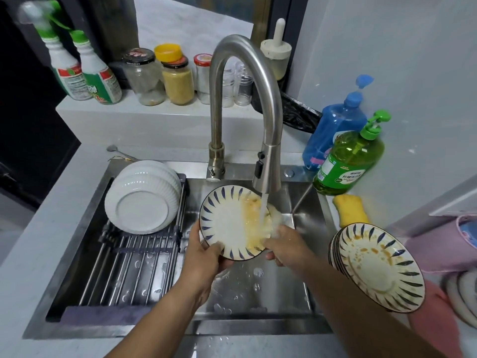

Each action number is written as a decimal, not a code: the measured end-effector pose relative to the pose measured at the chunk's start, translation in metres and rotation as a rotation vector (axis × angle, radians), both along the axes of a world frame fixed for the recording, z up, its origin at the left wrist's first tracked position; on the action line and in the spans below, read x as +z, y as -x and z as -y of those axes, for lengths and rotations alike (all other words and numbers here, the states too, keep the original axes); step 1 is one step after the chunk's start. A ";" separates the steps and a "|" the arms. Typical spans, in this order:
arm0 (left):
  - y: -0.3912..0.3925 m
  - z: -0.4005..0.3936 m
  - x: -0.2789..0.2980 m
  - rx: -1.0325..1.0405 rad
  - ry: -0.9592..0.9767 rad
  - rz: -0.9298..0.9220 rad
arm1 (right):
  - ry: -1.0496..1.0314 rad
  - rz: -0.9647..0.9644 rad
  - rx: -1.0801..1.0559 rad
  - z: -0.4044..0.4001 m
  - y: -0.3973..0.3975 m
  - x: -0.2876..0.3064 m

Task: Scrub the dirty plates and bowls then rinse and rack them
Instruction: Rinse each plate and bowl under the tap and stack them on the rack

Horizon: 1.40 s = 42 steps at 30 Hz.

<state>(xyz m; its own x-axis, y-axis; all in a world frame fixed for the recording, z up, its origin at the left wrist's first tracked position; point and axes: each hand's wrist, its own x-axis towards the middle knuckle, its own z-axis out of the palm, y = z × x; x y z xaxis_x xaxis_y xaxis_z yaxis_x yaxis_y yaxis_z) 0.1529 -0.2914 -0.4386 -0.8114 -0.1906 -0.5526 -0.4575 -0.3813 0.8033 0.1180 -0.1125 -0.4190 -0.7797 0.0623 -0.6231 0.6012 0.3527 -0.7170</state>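
White bowls (pixel 143 200) already sit upside down on the rack (pixel 124 262) over the left of the sink (pixel 258 288), so part looks done; mid-sink, left hand (pixel 206 257) fingers clamped on the near rim of a plate (pixel 232 223) tilted under the tap (pixel 265 174) stream, right hand (pixel 286 250) fingers curled on its right edge, yellow residue left on it. On the desk right of the sink, a stack of dirty plates (pixel 379 267) waits near the sponge (pixel 351 210). Stack count unclear; right fingertips blurred by water; more dishes cut off at the far right edge.
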 end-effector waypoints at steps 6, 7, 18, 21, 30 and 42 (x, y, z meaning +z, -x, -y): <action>0.008 -0.003 -0.009 -0.019 -0.228 0.110 | -0.088 -0.094 -0.001 -0.005 0.013 0.006; 0.008 -0.005 -0.007 -0.037 -0.261 0.132 | -0.108 -0.101 -0.009 -0.007 0.015 0.007; -0.014 0.016 -0.001 -0.437 0.227 -0.044 | -0.180 0.055 -0.061 -0.021 0.018 0.007; -0.013 0.031 -0.013 -0.704 0.625 -0.315 | -0.163 0.090 -0.052 -0.023 0.020 0.016; 0.005 0.029 -0.003 -0.911 0.974 -0.617 | -0.014 0.169 -0.256 -0.022 0.036 0.028; 0.008 -0.009 0.012 -0.756 0.258 -0.288 | -0.199 -0.207 -0.033 0.038 0.052 0.024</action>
<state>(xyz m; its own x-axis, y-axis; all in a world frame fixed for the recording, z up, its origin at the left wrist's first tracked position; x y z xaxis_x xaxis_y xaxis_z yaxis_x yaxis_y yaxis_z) 0.1452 -0.2819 -0.4265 -0.8735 0.3683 -0.3184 -0.2796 0.1558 0.9474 0.0663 -0.1507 -0.3954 -0.8843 0.1953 -0.4241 0.4632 0.4815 -0.7441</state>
